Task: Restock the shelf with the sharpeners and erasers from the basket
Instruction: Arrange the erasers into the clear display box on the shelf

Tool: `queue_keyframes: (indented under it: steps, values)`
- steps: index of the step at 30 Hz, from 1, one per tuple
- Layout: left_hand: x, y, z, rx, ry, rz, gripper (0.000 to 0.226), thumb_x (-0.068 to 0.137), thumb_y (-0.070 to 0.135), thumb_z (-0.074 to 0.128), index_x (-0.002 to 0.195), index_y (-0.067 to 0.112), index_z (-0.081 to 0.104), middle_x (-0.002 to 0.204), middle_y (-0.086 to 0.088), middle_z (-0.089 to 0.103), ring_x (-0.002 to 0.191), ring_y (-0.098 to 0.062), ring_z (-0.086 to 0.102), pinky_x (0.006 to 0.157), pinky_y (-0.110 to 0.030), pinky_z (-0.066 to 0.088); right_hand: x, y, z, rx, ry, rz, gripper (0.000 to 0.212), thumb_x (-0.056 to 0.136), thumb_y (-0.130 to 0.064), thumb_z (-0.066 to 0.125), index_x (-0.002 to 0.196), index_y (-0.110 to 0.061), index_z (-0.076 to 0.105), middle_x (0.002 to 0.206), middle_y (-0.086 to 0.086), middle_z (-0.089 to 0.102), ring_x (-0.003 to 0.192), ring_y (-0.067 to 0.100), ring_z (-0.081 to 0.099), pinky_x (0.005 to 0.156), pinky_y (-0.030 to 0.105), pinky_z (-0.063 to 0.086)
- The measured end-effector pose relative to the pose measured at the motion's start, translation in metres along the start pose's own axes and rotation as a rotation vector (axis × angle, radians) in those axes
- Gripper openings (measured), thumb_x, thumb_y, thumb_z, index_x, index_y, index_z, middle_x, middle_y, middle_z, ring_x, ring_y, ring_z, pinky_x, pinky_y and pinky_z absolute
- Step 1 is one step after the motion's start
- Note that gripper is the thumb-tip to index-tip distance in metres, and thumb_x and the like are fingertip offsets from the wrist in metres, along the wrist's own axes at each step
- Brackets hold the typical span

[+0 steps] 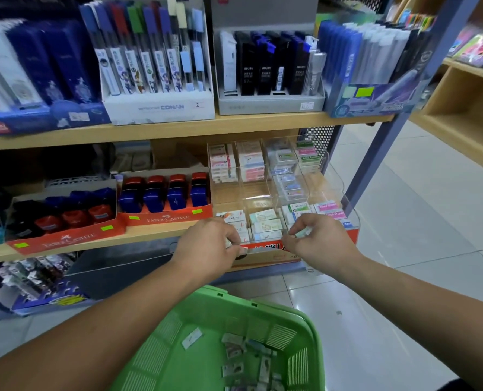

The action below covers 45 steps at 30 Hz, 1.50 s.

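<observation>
A clear acrylic organiser (344, 193) on the middle shelf holds rows of wrapped erasers (265, 221). My right hand (316, 238) pinches a small pale eraser (302, 232) at the organiser's front edge. My left hand (209, 244) is curled round what looks like a few erasers (229, 243), just in front of the left front compartment. Below my arms a green basket (310, 328) holds several more erasers (246, 359). Two orange Faber-Castell trays of red and blue sharpeners (164, 193) stand to the left of the organiser.
The upper shelf (178, 128) carries boxes of pens and pencil leads. A blue metal upright (375, 162) ends the shelf unit on the right. Beyond it lie grey floor tiles (418, 221) and a wooden shelf unit (460, 114). A box of packets (40, 280) sits low on the left.
</observation>
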State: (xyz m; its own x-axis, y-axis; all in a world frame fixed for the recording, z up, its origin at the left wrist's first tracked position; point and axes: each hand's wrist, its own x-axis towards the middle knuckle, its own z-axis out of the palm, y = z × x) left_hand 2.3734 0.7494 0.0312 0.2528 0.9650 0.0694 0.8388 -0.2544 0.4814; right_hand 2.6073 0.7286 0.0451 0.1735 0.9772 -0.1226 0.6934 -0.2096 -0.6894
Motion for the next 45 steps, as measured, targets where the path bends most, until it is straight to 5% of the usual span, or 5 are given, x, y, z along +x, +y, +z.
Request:
queue_keyframes:
  steps: [13,16,20,29,45]
  values:
    - [-0.011,-0.005,-0.003,-0.047,-0.040,-0.011,0.013,0.089,0.038,0.077,0.085,0.026,0.076,0.100,0.012,0.065,0.097,-0.010,0.061,0.086,-0.036,0.053,-0.006,0.001,0.001,0.012,-0.033,0.017,0.022,0.082,-0.034,0.087,0.088,-0.024,0.067,0.068,-0.006,0.067,0.041,0.003,0.058,0.043,0.018,0.044]
    - [-0.004,-0.007,-0.006,-0.085,-0.027,-0.025,0.012,0.088,0.036,0.079,0.084,0.025,0.077,0.102,0.010,0.067,0.099,-0.012,0.062,0.091,-0.038,0.053,-0.008,0.012,-0.009,-0.141,0.037,0.038,0.033,0.077,-0.041,0.083,0.106,-0.034,0.068,0.085,-0.004,0.071,0.058,0.016,0.063,0.061,0.032,0.059]
    - [0.003,-0.004,-0.006,-0.109,-0.023,-0.051,0.011,0.087,0.033,0.081,0.078,0.031,0.075,0.101,0.014,0.066,0.101,-0.013,0.062,0.092,-0.036,0.053,-0.012,0.022,-0.019,-0.354,0.109,0.046,0.038,0.085,-0.044,0.077,0.119,-0.036,0.064,0.115,0.001,0.066,0.083,0.022,0.060,0.071,0.030,0.048]
    - [0.005,0.000,-0.009,-0.129,0.003,-0.062,0.021,0.083,0.034,0.085,0.067,0.035,0.070,0.099,0.014,0.069,0.098,-0.013,0.064,0.089,-0.038,0.055,-0.008,0.025,-0.030,-0.609,0.174,-0.084,0.033,0.093,-0.059,0.067,0.114,-0.035,0.064,0.116,-0.003,0.067,0.092,0.020,0.063,0.072,0.030,0.047]
    - [0.004,0.017,-0.009,-0.104,0.089,-0.030,0.016,0.083,0.037,0.084,0.085,0.026,0.072,0.099,0.011,0.066,0.097,-0.012,0.061,0.082,-0.031,0.051,0.012,0.032,-0.033,-0.350,0.166,0.116,0.041,0.085,-0.069,0.071,0.107,-0.038,0.055,0.109,-0.006,0.068,0.085,0.017,0.068,0.074,0.041,0.063]
